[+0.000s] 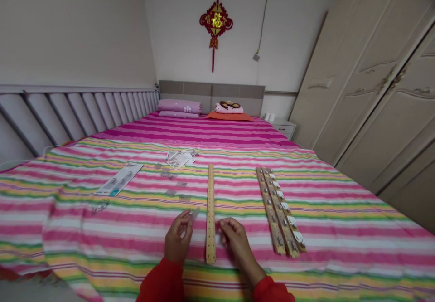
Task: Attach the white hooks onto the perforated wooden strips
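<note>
Between my two hands a pale wooden strip (210,211) with a row of small holes lies lengthwise on the striped sheet. On its left side, my left hand (178,238) pinches a small clear plastic packet (195,212); its contents are too small to tell. My right hand (236,238) is to the right of the strip, thumb and fingers closed together close to its edge. Whatever those fingertips hold is hidden or too small to name. Beyond my left hand, several small clear packets (184,197) are scattered on the sheet.
To the right lie wooden strips (272,216) bearing metal pieces and white round pieces (285,207). A flat white package (118,179) and thin wire-like loops (100,206) are at left. Printed cards (178,159) sit farther back. A railing (84,111) borders the bed's left side.
</note>
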Available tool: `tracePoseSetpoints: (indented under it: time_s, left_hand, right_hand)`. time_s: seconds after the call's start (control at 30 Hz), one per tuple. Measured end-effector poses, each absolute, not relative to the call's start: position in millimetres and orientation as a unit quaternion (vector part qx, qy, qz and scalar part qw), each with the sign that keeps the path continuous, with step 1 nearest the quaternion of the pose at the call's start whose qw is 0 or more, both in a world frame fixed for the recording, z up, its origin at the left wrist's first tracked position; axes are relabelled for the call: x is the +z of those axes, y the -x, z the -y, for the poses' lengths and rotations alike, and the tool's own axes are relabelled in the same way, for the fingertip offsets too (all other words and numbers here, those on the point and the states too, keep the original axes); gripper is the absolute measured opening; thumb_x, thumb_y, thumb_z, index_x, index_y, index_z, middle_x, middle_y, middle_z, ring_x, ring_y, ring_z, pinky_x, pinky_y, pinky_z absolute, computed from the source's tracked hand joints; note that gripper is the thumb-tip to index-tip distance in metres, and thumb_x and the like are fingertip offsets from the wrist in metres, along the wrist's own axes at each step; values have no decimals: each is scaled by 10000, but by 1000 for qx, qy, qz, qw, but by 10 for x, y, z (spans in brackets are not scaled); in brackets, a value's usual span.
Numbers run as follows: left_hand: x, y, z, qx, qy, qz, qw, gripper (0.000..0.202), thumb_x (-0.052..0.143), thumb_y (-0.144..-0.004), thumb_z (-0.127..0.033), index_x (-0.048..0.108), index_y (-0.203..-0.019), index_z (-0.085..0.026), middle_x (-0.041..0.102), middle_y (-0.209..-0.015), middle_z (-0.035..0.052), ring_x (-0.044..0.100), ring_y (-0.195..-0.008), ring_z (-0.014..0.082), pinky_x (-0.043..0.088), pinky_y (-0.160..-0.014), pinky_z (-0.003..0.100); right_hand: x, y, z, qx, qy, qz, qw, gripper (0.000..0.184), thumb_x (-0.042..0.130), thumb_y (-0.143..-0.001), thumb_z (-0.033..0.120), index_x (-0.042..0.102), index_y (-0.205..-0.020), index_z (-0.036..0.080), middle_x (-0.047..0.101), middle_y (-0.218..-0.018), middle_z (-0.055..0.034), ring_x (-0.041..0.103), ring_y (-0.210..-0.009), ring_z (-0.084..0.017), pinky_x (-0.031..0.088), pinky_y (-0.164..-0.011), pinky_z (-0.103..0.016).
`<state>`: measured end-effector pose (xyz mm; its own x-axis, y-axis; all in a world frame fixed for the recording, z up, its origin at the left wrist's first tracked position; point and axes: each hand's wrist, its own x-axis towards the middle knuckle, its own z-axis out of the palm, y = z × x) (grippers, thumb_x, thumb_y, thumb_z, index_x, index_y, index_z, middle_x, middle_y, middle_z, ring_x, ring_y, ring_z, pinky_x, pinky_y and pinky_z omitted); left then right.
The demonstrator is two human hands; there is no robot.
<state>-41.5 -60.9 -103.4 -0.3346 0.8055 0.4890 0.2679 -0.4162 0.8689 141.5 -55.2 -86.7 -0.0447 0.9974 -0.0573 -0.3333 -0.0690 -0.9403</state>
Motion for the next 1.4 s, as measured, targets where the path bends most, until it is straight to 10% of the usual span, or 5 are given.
tracePoseSetpoints:
  time_s: [0.37,1.2,1.4]
  left_hand:
    - [-720,194,957,510,-733,-435,-116,214,503,-818,-83,608,-974,-184,632,-1141,96,616,-1062,178,548,-874,288]
    - [-837,138,1180,494,-781,-374,-75,197,529,-803,-99,627,-940,-203,642,-1107,104,635,-1014,195,563,-826,294]
    - [-660,154,1215,534,-701,-459,108,153,597,-775,-256,662,-904,-203,687,-906,77,651,-859,188,546,-754,303]
  right_hand:
    - [-587,-1214,777,640,379,392,541,369,753,-627,493,587,-663,165,516,-416,68,373,-301,-47,255,-326,-178]
    - [-494,-1471,795,630,422,354,547,271,801,-541,336,687,-661,122,604,-425,6,479,-363,-78,353,-396,-193]
    - [-539,-1552,710,621,424,390,530,249,780,-570,341,694,-694,143,598,-431,27,464,-372,-76,337,-402,-194]
